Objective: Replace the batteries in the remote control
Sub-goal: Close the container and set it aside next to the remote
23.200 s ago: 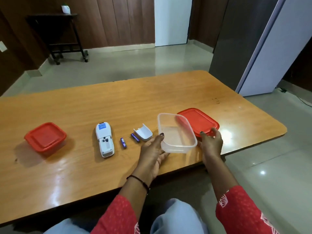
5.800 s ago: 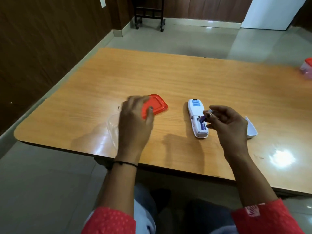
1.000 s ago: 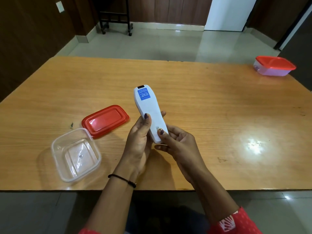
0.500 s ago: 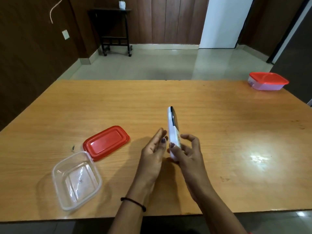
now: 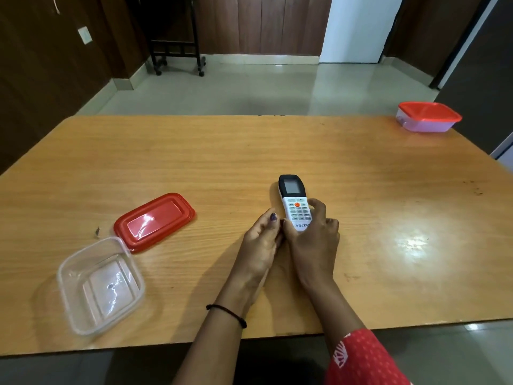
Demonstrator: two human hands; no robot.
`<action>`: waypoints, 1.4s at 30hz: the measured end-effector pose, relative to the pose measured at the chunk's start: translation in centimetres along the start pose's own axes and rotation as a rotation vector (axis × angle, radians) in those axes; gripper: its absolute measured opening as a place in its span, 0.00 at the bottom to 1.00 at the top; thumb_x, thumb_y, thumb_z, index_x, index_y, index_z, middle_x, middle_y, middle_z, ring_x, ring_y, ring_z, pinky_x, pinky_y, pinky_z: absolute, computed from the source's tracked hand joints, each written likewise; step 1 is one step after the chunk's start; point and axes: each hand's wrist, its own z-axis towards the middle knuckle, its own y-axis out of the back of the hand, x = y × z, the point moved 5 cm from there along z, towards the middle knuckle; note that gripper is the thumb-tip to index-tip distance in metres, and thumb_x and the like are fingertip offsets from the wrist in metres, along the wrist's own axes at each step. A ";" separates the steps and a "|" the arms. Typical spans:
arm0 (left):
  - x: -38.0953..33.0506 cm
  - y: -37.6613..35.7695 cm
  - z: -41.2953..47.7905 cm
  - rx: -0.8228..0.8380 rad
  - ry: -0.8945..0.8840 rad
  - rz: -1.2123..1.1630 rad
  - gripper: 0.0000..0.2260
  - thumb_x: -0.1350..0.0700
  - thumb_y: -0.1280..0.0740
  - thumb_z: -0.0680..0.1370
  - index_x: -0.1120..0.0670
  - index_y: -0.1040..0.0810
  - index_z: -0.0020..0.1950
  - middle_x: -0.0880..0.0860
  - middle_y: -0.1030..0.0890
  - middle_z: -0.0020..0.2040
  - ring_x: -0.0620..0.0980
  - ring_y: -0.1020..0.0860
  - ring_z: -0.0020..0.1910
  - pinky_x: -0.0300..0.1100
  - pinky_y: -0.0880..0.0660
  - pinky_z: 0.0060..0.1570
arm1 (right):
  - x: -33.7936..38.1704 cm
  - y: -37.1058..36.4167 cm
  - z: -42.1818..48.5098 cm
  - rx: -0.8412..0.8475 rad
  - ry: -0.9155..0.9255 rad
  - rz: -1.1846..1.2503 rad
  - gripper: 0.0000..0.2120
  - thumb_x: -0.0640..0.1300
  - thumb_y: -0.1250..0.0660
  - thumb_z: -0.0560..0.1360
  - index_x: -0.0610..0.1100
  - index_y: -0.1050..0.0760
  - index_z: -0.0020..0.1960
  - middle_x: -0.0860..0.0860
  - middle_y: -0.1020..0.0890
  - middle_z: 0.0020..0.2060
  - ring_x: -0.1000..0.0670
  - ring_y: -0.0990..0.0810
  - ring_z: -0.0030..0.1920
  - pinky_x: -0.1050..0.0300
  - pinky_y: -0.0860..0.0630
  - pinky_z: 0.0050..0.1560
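Note:
The white remote control (image 5: 294, 202) with a black screen end lies face up, buttons showing, near the middle of the wooden table (image 5: 249, 151). My right hand (image 5: 312, 237) wraps its near end, thumb on the keypad. My left hand (image 5: 262, 240) touches the same end from the left, fingers curled against it. The battery cover and batteries are hidden from view.
An open clear plastic box (image 5: 100, 284) sits at the near left, its red lid (image 5: 154, 220) lying beside it. A closed box with a red lid (image 5: 429, 117) stands at the far right corner. A dark trolley (image 5: 177, 51) stands on the floor beyond.
The remote has turned from back side up, through standing on edge, to face up and low over the table. Both hands stay at its near end.

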 end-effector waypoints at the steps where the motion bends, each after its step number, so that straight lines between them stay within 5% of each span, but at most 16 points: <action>1: -0.2 0.4 -0.1 -0.022 -0.007 0.035 0.19 0.57 0.41 0.81 0.56 0.35 0.72 0.48 0.21 0.58 0.37 0.22 0.53 0.30 0.26 0.53 | 0.0 0.0 0.0 0.006 0.011 -0.028 0.28 0.50 0.29 0.69 0.48 0.35 0.66 0.47 0.21 0.53 0.45 0.30 0.54 0.49 0.31 0.55; 4: -1.8 1.7 -0.9 -0.104 -0.129 0.218 0.17 0.56 0.39 0.80 0.51 0.31 0.69 0.48 0.26 0.67 0.36 0.27 0.61 0.29 0.28 0.55 | 0.5 0.4 -0.1 -0.038 0.074 -0.120 0.31 0.53 0.29 0.69 0.47 0.36 0.68 0.48 0.23 0.58 0.44 0.31 0.56 0.50 0.34 0.55; 8: -5.4 4.1 -3.3 -0.228 -0.373 0.396 0.14 0.60 0.39 0.80 0.48 0.26 0.63 0.44 0.23 0.62 0.35 0.27 0.61 0.26 0.29 0.56 | 4.2 0.3 -1.9 -0.067 0.261 -0.039 0.24 0.50 0.31 0.71 0.46 0.31 0.65 0.50 0.23 0.58 0.47 0.33 0.58 0.53 0.34 0.56; 11: -8.2 7.2 -5.5 -0.343 -0.539 0.579 0.13 0.61 0.39 0.80 0.47 0.24 0.60 0.46 0.22 0.60 0.37 0.26 0.62 0.29 0.30 0.58 | 8.2 -2.8 -3.9 0.124 0.378 0.023 0.22 0.49 0.33 0.73 0.46 0.31 0.65 0.50 0.24 0.60 0.48 0.34 0.63 0.48 0.33 0.63; 14: -10.5 11.6 -8.4 -0.555 -0.629 0.668 0.12 0.61 0.39 0.79 0.50 0.22 0.57 0.46 0.22 0.58 0.36 0.26 0.58 0.30 0.30 0.56 | 12.0 -8.2 -5.1 0.433 0.389 -0.031 0.31 0.52 0.33 0.73 0.46 0.40 0.72 0.49 0.32 0.69 0.46 0.42 0.71 0.47 0.39 0.69; 17: -11.3 16.2 -10.9 -0.745 -0.532 0.672 0.12 0.59 0.39 0.79 0.49 0.22 0.59 0.43 0.24 0.59 0.41 0.27 0.60 0.38 0.31 0.58 | 14.5 -12.9 -4.8 0.640 0.316 -0.203 0.45 0.58 0.30 0.69 0.44 0.51 0.75 0.43 0.40 0.74 0.41 0.45 0.73 0.43 0.42 0.70; 19: -11.2 19.2 -11.9 -0.819 -0.414 0.646 0.12 0.58 0.39 0.79 0.47 0.24 0.60 0.44 0.25 0.62 0.40 0.31 0.60 0.39 0.34 0.57 | 15.4 -14.3 -4.1 0.660 0.263 -0.335 0.48 0.61 0.30 0.67 0.42 0.51 0.75 0.41 0.37 0.71 0.39 0.41 0.71 0.42 0.41 0.68; 25: -10.2 22.7 -11.5 -0.847 -0.254 0.515 0.16 0.59 0.39 0.79 0.49 0.28 0.66 0.48 0.27 0.68 0.41 0.31 0.58 0.39 0.35 0.53 | 16.6 -15.8 -3.0 0.728 -0.021 -0.420 0.43 0.57 0.24 0.64 0.43 0.41 0.69 0.40 0.35 0.67 0.40 0.37 0.68 0.47 0.37 0.66; 27: -9.8 22.9 -11.2 -0.818 -0.255 0.473 0.17 0.60 0.40 0.79 0.50 0.29 0.67 0.48 0.28 0.69 0.43 0.30 0.60 0.40 0.34 0.56 | 16.2 -15.8 -2.8 0.784 -0.098 -0.322 0.41 0.55 0.22 0.63 0.40 0.36 0.67 0.39 0.32 0.65 0.39 0.33 0.65 0.48 0.32 0.64; 29: -9.4 23.1 -11.2 -0.802 -0.243 0.430 0.17 0.60 0.40 0.79 0.51 0.30 0.68 0.50 0.28 0.69 0.46 0.28 0.64 0.41 0.32 0.60 | 16.4 -14.5 -2.6 0.771 -0.092 -0.064 0.28 0.47 0.25 0.68 0.37 0.29 0.62 0.40 0.24 0.56 0.42 0.24 0.56 0.48 0.24 0.54; 32: -9.0 23.4 -11.4 -0.815 -0.218 0.280 0.16 0.58 0.40 0.80 0.53 0.29 0.67 0.51 0.26 0.67 0.50 0.27 0.64 0.46 0.31 0.66 | 17.4 -10.6 -3.7 0.636 0.013 0.389 0.10 0.37 0.37 0.76 0.40 0.24 0.57 0.46 0.21 0.44 0.46 0.22 0.42 0.49 0.21 0.39; 35: -8.9 23.5 -11.6 -0.852 -0.203 0.040 0.13 0.57 0.39 0.80 0.55 0.25 0.63 0.54 0.23 0.62 0.50 0.24 0.61 0.46 0.30 0.65 | 18.1 -7.2 -7.5 0.514 0.343 0.491 0.12 0.32 0.38 0.74 0.44 0.21 0.51 0.50 0.18 0.41 0.55 0.21 0.41 0.57 0.22 0.43; 38: -8.4 23.3 -11.9 -0.869 -0.159 -0.146 0.10 0.56 0.38 0.80 0.58 0.21 0.56 0.55 0.20 0.58 0.52 0.23 0.58 0.45 0.28 0.62 | 17.0 -6.6 -12.3 0.591 0.579 0.373 0.16 0.32 0.34 0.72 0.46 0.20 0.57 0.52 0.17 0.51 0.62 0.23 0.52 0.73 0.30 0.54; 42: -8.4 22.1 -12.4 -0.831 -0.167 -0.202 0.09 0.56 0.38 0.79 0.54 0.21 0.42 0.51 0.17 0.45 0.52 0.20 0.48 0.46 0.25 0.54 | 15.4 -7.5 -14.9 0.792 0.682 0.261 0.21 0.40 0.31 0.73 0.49 0.26 0.65 0.52 0.25 0.66 0.57 0.33 0.68 0.68 0.41 0.68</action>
